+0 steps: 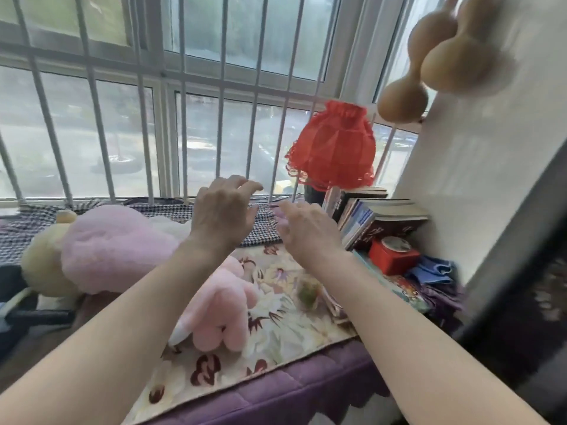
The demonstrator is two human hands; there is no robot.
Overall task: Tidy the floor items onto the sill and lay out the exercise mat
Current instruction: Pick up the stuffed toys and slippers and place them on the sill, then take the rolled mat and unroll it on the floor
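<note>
- Where the sill [306,391] meets us nearest, we see its purple quilted edge under a flowered cloth [276,326].
- On that cloth lies a pink plush toy [122,250], with a cream plush [46,259] touching its left side.
- Right of the pink plush, a small greenish object [306,294] sits on the cloth; it is too blurred for us to name.
- Our forearms reach out over the sill; our left hand [221,216] hovers with fingers spread and curled, gripping nothing.
- Our right hand [306,231] is likewise spread and empty, just beside the left.
- Under both hands lies a houndstooth cloth [171,211].
- At the right wall, a red box [392,256] sits before leaning books [377,219].
- Behind them stands a red lace lampshade [334,148], near the window bars [147,118].
- Gourds [445,56] hang at upper right.
- We see no exercise mat in this view.
</note>
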